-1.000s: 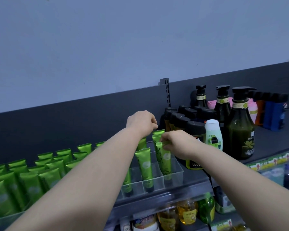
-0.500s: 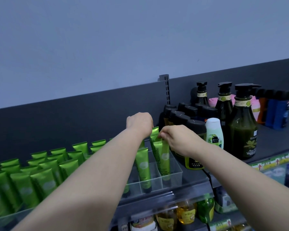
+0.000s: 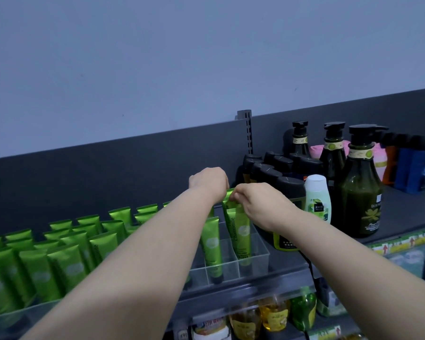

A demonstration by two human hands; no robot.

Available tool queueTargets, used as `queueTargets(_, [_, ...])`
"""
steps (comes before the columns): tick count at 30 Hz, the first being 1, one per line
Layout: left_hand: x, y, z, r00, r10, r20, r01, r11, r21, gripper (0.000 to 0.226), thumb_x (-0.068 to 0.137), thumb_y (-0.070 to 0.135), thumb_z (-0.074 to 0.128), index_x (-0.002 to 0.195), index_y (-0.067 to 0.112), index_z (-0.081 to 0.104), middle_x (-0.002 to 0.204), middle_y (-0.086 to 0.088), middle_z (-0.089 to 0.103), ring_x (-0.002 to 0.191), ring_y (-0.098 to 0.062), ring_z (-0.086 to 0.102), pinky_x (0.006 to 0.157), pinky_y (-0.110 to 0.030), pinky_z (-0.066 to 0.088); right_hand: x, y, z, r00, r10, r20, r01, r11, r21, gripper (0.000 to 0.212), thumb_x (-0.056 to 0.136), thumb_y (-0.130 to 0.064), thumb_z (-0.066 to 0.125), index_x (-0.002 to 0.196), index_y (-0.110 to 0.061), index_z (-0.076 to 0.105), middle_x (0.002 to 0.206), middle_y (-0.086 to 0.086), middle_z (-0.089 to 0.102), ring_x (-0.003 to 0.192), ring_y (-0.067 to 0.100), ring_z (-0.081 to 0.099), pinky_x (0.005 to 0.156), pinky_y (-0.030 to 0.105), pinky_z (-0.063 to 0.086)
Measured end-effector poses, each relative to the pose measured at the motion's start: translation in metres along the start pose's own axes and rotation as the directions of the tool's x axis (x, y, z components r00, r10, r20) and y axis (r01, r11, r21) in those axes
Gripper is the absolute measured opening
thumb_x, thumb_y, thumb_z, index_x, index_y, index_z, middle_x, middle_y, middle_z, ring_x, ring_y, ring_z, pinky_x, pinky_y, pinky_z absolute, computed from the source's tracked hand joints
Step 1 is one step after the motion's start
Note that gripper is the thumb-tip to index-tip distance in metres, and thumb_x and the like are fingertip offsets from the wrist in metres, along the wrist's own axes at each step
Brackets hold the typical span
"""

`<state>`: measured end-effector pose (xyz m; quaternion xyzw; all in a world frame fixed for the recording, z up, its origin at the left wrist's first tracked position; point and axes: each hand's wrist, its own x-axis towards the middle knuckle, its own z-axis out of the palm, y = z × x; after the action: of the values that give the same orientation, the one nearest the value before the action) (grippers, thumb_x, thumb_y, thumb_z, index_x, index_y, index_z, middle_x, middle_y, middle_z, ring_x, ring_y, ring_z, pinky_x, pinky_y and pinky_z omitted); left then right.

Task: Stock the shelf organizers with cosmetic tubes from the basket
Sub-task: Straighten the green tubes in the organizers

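Note:
Green cosmetic tubes stand cap-down in a clear plastic shelf organizer point(image 3: 261, 251) on the top shelf. My right hand point(image 3: 258, 204) pinches the crimped top of a green tube point(image 3: 243, 233) standing in the organizer's rightmost column. My left hand point(image 3: 210, 182) is closed over the tops of the tubes just left of it; what its fingers hold is hidden. Another green tube point(image 3: 211, 244) stands in the column in front of my left forearm. The basket is not in view.
Many more green tubes point(image 3: 59, 258) fill organizers to the left. Dark pump bottles point(image 3: 360, 190), black-capped bottles point(image 3: 290, 200) and a small white bottle point(image 3: 317, 198) stand close on the right. Yellow and green bottles point(image 3: 272, 315) sit on the shelf below.
Both hands have stayed at the tube tops and drawn slightly closer together. The view has shifted a little; the tube under my right hand remains in its slot.

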<state>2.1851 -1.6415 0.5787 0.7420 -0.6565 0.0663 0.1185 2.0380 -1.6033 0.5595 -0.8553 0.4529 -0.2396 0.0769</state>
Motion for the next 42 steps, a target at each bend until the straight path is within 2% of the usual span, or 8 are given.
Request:
queueTargets(4, [-0.007, -0.006, -0.006, 0.999, 0.036, -0.021, -0.038, 0.997, -0.066, 0.012, 0.082, 0.034, 0.071, 0.093, 0.035, 0.071, 0.104, 0.008, 0.069, 0.1, -0.019, 0.061, 0.079, -0.033, 0.05, -0.001, -0.004, -0.003, 1.0, -0.002, -0.029, 0.001, 0.999, -0.036, 0.028, 0.099, -0.026, 0.038, 0.113, -0.024, 0.062, 0.111, 0.001, 0.067, 0.105, 0.025, 0.059, 0.086, 0.041, 0.05])
queueTargets(11, [-0.045, -0.046, -0.049, 0.997, -0.015, -0.076, 0.014, 1.0, -0.019, 0.022, 0.089, 0.021, 0.061, 0.104, 0.033, 0.071, 0.113, 0.009, 0.067, 0.109, -0.018, 0.06, 0.09, -0.037, 0.052, -0.004, -0.036, -0.004, 0.989, -0.105, -0.105, 0.085, 0.98, -0.181, 0.023, 0.094, -0.022, 0.046, 0.11, -0.029, 0.06, 0.113, -0.002, 0.065, 0.109, 0.024, 0.055, 0.083, 0.037, 0.045])
queueTargets(16, [-0.091, -0.089, -0.081, 0.99, -0.097, -0.102, 0.099, 0.995, 0.02, 0.021, 0.088, 0.025, 0.064, 0.107, 0.031, 0.07, 0.114, 0.008, 0.067, 0.109, -0.017, 0.059, 0.09, -0.037, 0.051, -0.012, -0.07, 0.003, 0.972, -0.22, -0.08, 0.191, 0.944, -0.269, 0.023, 0.096, -0.028, 0.043, 0.113, -0.027, 0.059, 0.115, 0.0, 0.062, 0.111, 0.025, 0.05, 0.079, 0.037, 0.038])
queueTargets(20, [-0.136, -0.124, -0.097, 0.977, -0.174, -0.12, 0.183, 0.981, 0.066, 0.024, 0.087, 0.029, 0.065, 0.111, 0.029, 0.067, 0.115, 0.007, 0.067, 0.108, -0.018, 0.06, 0.09, -0.038, 0.051, -0.018, -0.105, 0.013, 0.959, -0.277, -0.05, 0.258, 0.936, -0.238, 0.025, 0.097, -0.03, 0.042, 0.115, -0.025, 0.059, 0.118, 0.0, 0.061, 0.113, 0.025, 0.049, 0.085, 0.038, 0.041])
queueTargets(26, [-0.21, -0.183, -0.113, 0.924, -0.326, -0.199, 0.333, 0.943, 0.004, 0.025, 0.091, 0.027, 0.062, 0.115, 0.026, 0.066, 0.12, 0.005, 0.066, 0.112, -0.018, 0.059, 0.094, -0.038, 0.049, -0.02, -0.155, 0.032, 0.921, -0.388, -0.031, 0.376, 0.908, -0.184, 0.026, 0.097, -0.033, 0.044, 0.118, -0.026, 0.057, 0.121, 0.0, 0.06, 0.117, 0.025, 0.049, 0.087, 0.039, 0.042])
queueTargets(32, [-0.259, -0.238, -0.131, 0.853, -0.458, -0.248, 0.448, 0.888, -0.1, 0.026, 0.082, 0.03, 0.071, 0.109, 0.028, 0.069, 0.111, 0.007, 0.069, 0.105, -0.016, 0.062, 0.094, -0.038, 0.05, -0.022, -0.196, 0.052, 0.882, -0.469, -0.042, 0.462, 0.879, -0.12, 0.025, 0.095, -0.035, 0.049, 0.118, -0.029, 0.057, 0.12, -0.004, 0.061, 0.116, 0.021, 0.05, 0.089, 0.037, 0.041])
queueTargets(36, [-0.265, -0.263, -0.132, 0.86, -0.437, -0.264, 0.398, 0.898, -0.188, 0.024, 0.081, 0.027, 0.074, 0.105, 0.028, 0.071, 0.104, 0.01, 0.07, 0.099, -0.011, 0.064, 0.093, -0.033, 0.051, -0.018, -0.213, 0.064, 0.879, -0.463, -0.112, 0.451, 0.885, -0.118, 0.022, 0.093, -0.036, 0.052, 0.114, -0.032, 0.058, 0.116, -0.008, 0.063, 0.114, 0.019, 0.052, 0.088, 0.037, 0.044])
queueTargets(42, [-0.235, -0.29, -0.12, 0.938, -0.278, -0.206, 0.238, 0.951, -0.198, 0.022, 0.084, 0.025, 0.071, 0.106, 0.03, 0.07, 0.102, 0.013, 0.069, 0.098, -0.008, 0.063, 0.093, -0.034, 0.051, -0.004, -0.237, 0.089, 0.913, -0.394, -0.101, 0.381, 0.916, -0.127, 0.024, 0.094, -0.031, 0.052, 0.117, -0.031, 0.058, 0.117, -0.009, 0.063, 0.117, 0.019, 0.048, 0.09, 0.037, 0.04])
